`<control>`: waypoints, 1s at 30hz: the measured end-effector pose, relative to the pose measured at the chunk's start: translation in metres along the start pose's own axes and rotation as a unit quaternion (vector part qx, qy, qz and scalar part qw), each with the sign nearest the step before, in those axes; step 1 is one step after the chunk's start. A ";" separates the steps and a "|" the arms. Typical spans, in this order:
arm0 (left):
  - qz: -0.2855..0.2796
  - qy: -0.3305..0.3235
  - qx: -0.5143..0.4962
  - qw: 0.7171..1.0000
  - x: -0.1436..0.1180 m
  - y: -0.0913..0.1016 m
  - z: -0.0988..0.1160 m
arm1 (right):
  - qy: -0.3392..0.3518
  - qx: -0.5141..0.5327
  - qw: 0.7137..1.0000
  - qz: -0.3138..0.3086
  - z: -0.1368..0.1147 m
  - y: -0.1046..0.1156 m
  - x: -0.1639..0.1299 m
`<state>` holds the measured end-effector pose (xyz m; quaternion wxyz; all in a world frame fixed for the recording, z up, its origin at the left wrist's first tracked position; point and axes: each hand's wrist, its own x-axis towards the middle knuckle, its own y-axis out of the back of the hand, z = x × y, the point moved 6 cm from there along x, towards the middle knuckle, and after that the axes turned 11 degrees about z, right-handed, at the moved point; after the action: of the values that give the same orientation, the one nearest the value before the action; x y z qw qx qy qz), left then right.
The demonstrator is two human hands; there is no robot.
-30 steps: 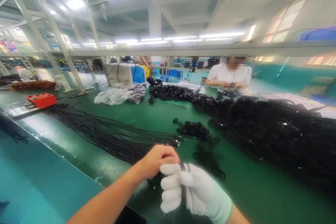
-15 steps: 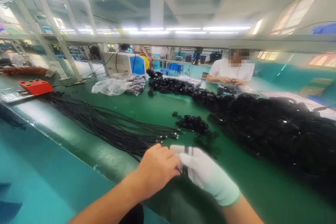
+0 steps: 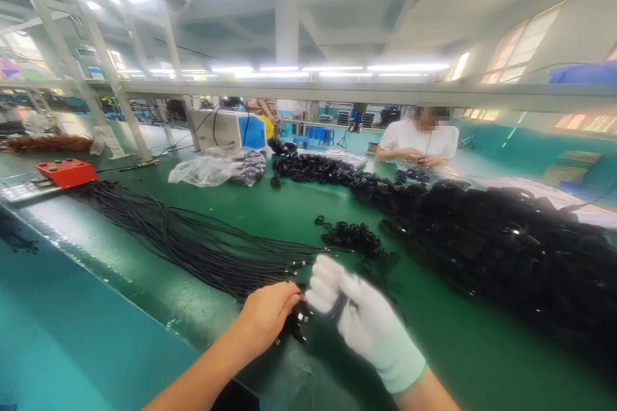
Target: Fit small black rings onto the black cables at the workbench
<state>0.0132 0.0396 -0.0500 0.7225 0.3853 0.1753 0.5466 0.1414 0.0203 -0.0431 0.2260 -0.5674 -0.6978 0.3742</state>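
A bundle of long black cables [image 3: 193, 247] runs across the green table, with shiny metal plugs at the near ends. My bare left hand [image 3: 267, 318] rests closed over the plug ends of the bundle, its fingers curled around cable; the fingertips are partly hidden. To its right, my right hand [image 3: 357, 321] wears a white glove with curled fingers. Thin black bands [image 3: 340, 305] show between its fingers and palm, slightly blurred. Just beyond the glove lies a small heap of black rings [image 3: 359, 237], with a few loose ones beside it.
A large mound of coiled black cables [image 3: 482, 237] covers the right side. A red control box [image 3: 67, 173] stands at the far left, a clear plastic bag [image 3: 205, 167] and a white-blue machine [image 3: 229, 130] at the back. A person in white [image 3: 419, 141] works across the table.
My hands were together around black bands; now they are apart. The left has moved left and down onto the cable ends, uncovering plugs. The gloved right hand has curled its fingers.
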 end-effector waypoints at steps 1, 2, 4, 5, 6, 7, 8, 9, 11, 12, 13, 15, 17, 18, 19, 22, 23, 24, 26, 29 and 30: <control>0.021 0.010 0.068 0.997 -0.005 0.001 0.002 | 0.020 0.007 1.000 0.020 -0.008 0.005 0.002; 0.036 0.014 0.134 0.990 -0.011 0.001 0.006 | 0.032 0.017 0.999 0.036 -0.014 0.010 0.004; 0.041 -0.005 0.219 0.975 -0.019 -0.004 0.020 | 0.051 0.020 0.997 0.055 -0.021 0.018 0.008; 0.041 -0.027 0.239 0.970 -0.022 -0.008 0.028 | 0.057 0.011 0.996 0.062 -0.022 0.022 0.009; 0.044 -0.055 0.251 0.965 -0.024 -0.011 0.037 | 0.061 0.000 0.996 0.070 -0.021 0.024 0.010; 0.050 -0.086 0.255 0.962 -0.025 -0.014 0.044 | 0.061 -0.013 0.995 0.079 -0.019 0.027 0.010; 0.056 -0.118 0.255 0.958 -0.024 -0.015 0.050 | 0.057 -0.029 0.994 0.089 -0.016 0.028 0.010; 0.065 -0.154 0.254 0.953 -0.023 -0.014 0.054 | 0.049 -0.048 0.993 0.097 -0.013 0.028 0.009; 0.082 -0.236 0.255 0.934 -0.019 -0.008 0.060 | 0.018 -0.099 0.991 0.093 -0.005 0.025 0.007; 0.084 -0.278 0.255 0.922 -0.016 -0.002 0.062 | -0.004 -0.125 0.989 0.075 -0.001 0.021 0.005; 0.080 -0.315 0.255 0.911 -0.013 0.003 0.063 | -0.027 -0.144 0.988 0.048 0.004 0.016 0.003; 0.053 -0.367 0.244 0.896 -0.007 0.015 0.064 | -0.070 -0.148 0.986 -0.019 0.013 0.005 -0.002; 0.016 -0.381 0.212 0.900 0.001 0.025 0.063 | -0.110 -0.120 0.985 -0.063 0.021 -0.003 -0.007; -0.002 -0.376 0.191 0.907 0.005 0.028 0.062 | -0.128 -0.102 0.984 -0.073 0.025 -0.006 -0.009; -0.019 -0.367 0.171 0.914 0.009 0.030 0.060 | -0.147 -0.089 0.982 -0.079 0.029 -0.007 -0.011; -0.057 -0.336 0.134 0.930 0.018 0.026 0.052 | -0.187 -0.072 0.976 -0.089 0.041 -0.009 -0.013; -0.064 -0.335 0.127 0.931 0.020 0.024 0.050 | -0.192 -0.072 0.975 -0.087 0.044 -0.009 -0.013; -0.064 -0.343 0.119 0.930 0.020 0.022 0.049 | -0.196 -0.074 0.974 -0.081 0.047 -0.008 -0.013; -0.034 -0.362 0.105 0.926 0.019 0.025 0.049 | -0.203 -0.074 0.974 -0.068 0.050 -0.005 -0.011; 0.014 -0.347 0.097 0.933 0.017 0.036 0.054 | -0.218 -0.056 0.972 -0.066 0.053 -0.002 -0.011; -0.001 -0.326 0.092 0.941 0.016 0.037 0.055 | -0.223 -0.051 0.971 -0.068 0.053 -0.001 -0.011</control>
<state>0.0320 0.0384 0.0160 0.7019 0.6072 -0.0195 0.3719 0.1041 -0.0042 -0.0739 0.0606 -0.4319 -0.7859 0.4385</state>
